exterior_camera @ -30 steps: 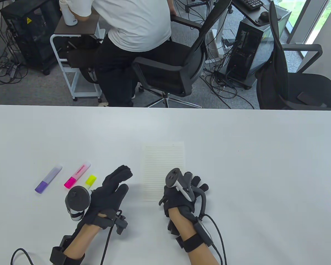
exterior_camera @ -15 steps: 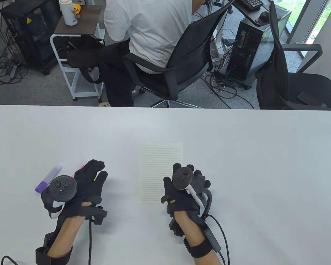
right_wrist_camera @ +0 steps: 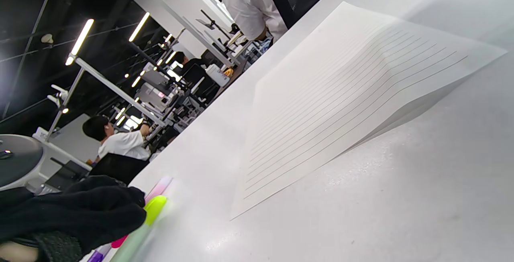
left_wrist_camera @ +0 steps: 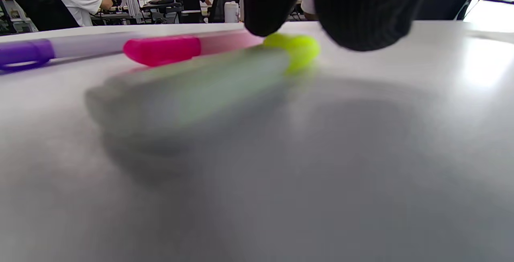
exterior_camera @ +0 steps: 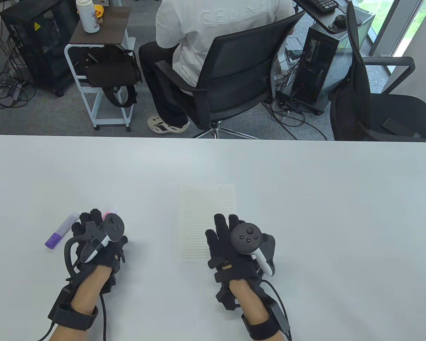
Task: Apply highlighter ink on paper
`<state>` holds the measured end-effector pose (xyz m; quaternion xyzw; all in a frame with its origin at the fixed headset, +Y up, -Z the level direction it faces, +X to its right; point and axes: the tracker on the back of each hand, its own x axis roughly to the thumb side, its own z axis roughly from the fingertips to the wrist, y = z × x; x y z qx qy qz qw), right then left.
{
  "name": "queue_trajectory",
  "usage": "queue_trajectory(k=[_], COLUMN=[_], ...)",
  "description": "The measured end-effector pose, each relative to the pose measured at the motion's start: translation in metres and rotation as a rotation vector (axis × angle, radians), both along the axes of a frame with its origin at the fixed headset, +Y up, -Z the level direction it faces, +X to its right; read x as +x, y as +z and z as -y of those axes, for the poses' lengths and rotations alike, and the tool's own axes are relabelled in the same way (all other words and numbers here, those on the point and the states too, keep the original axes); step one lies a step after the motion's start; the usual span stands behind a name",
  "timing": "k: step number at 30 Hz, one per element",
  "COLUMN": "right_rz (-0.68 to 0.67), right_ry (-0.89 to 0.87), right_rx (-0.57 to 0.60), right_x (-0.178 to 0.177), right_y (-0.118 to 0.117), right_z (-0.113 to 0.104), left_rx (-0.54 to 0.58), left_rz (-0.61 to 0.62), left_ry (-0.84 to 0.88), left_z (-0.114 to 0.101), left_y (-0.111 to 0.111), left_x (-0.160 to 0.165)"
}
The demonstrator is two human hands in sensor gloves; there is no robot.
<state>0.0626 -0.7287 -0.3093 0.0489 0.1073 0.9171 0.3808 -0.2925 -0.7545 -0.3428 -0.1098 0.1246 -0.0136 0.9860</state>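
From above, the left hand [exterior_camera: 97, 238] covers the yellow highlighter [left_wrist_camera: 225, 73] left of the lined paper [exterior_camera: 207, 222], grip unclear; its wrist view shows the barrel lying cap-away under the fingertips [left_wrist_camera: 361, 13]; the right hand [exterior_camera: 239, 245] rests flat on the paper's corner

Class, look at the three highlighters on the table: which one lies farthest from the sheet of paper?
The purple highlighter. It lies clear of the left hand at the row's far left; the pink highlighter and yellow highlighter sit under that hand, nearer the paper.
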Motion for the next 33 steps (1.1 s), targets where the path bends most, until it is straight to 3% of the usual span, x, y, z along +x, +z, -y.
queue_trajectory(k=[8, 14, 17, 20, 23, 25, 30, 33], right_rz=[-0.010, -0.024, -0.034, -0.056, -0.095, -0.154, -0.361, -0.497], right_ry=[-0.002, -0.010, -0.007, -0.005, -0.038, -0.062, -0.172, -0.284], right_rx=[0.001, -0.005, -0.011, -0.024, -0.003, 0.016, 0.004, -0.086], right_x=[-0.001, -0.004, -0.006, -0.008, -0.011, -0.016, -0.037, -0.049], right_y=[0.000, 0.001, 0.001, 0.001, 0.001, 0.002, 0.006, 0.008], right_z=[0.003, 0.004, 0.006, 0.008, 0.007, 0.006, 0.009, 0.015], left_rx=[-0.047, -0.108, -0.057, 0.136, 0.475, 0.570, 0.523, 0.503], left_rz=[0.058, 0.039, 0.045, 0.084, 0.128, 0.161, 0.291, 0.324], left_ry=[-0.150, -0.069, -0.020, 0.008, 0.317, 0.524, 1.147, 1.389], left_z=[0.002, 0.004, 0.006, -0.017, -0.053, -0.066, -0.055, -0.041], left_y=[-0.001, -0.002, 0.000, 0.011, 0.036, 0.048, 0.050, 0.046], left_x=[0.019, 0.008, 0.009, 0.015, 0.018, 0.017, 0.023, 0.032])
